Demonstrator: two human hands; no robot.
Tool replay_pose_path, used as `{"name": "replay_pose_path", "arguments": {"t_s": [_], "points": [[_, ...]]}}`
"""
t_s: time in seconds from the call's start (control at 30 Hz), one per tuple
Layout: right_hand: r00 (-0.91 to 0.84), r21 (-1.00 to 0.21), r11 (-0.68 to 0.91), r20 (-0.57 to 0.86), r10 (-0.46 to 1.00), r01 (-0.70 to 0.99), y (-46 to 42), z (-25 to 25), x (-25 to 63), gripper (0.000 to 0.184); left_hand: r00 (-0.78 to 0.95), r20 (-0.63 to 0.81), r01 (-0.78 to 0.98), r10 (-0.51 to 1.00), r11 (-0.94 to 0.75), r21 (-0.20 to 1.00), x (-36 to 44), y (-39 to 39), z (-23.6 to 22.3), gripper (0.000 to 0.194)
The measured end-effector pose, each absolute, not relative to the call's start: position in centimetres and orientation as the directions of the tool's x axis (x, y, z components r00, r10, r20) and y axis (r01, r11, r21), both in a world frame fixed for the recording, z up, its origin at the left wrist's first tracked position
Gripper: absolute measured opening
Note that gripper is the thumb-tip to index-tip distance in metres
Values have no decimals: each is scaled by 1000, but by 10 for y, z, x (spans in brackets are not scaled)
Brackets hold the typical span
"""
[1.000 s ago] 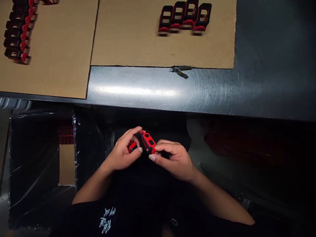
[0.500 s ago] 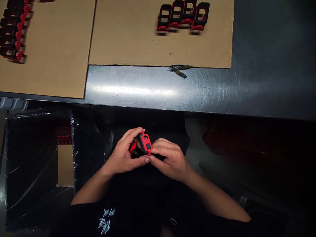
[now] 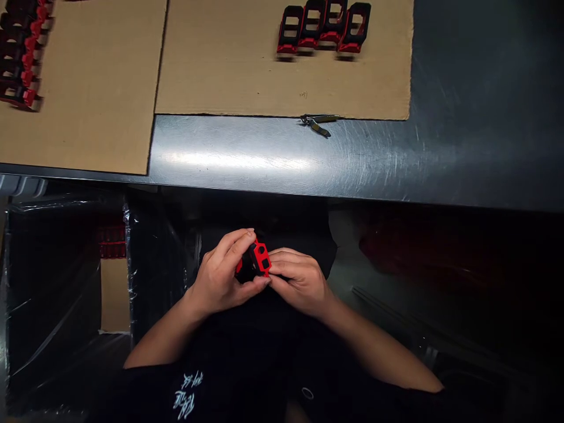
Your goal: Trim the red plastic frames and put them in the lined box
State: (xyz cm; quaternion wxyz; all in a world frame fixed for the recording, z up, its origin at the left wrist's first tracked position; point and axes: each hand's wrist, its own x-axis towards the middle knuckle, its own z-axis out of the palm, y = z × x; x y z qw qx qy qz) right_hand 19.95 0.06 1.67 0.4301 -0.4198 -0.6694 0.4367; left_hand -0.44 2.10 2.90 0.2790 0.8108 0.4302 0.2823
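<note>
Between my hands, in front of my body and below the table edge, is a red-and-black plastic part (image 3: 261, 257) with openings in its red face. My left hand (image 3: 224, 267) is wrapped round its left side, fingers over the top and thumb along the bottom. The fingertips of my right hand (image 3: 299, 279) are pinched together at the part's right edge, near its lower corner. Whether they hold a small piece there is hidden. Much of the part's black body lies inside my left hand.
Several similar red-and-black parts (image 3: 324, 26) stand on a cardboard sheet (image 3: 229, 76); another row (image 3: 27, 56) stands at far left. Cutting pliers (image 3: 318, 124) lie on the metal table (image 3: 247, 155) by the cardboard's edge. A box lined with dark plastic (image 3: 57, 282) stands below left.
The held part has turned slightly in my left hand, so its red face is angled differently. Both hands stay close to the same spot. The whole view has shifted slightly.
</note>
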Motion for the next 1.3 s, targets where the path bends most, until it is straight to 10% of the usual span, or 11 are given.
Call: {"name": "replay_pose_path", "arguments": {"t_s": [0.3, 0.67, 1.3], "points": [[-288, -885, 380, 302, 909, 270, 1, 21, 201, 19, 478, 251, 444, 842, -478, 758, -4, 23, 24, 83], [-308, -961, -274, -248, 918, -43, 4, 28, 210, 25, 410, 183, 388, 894, -352, 852, 2, 23, 28, 78], [-254, -967, -232, -198, 947, -108, -6, 17, 195, 36, 438, 302, 495, 847, -507, 706, 9, 19, 26, 72]]}}
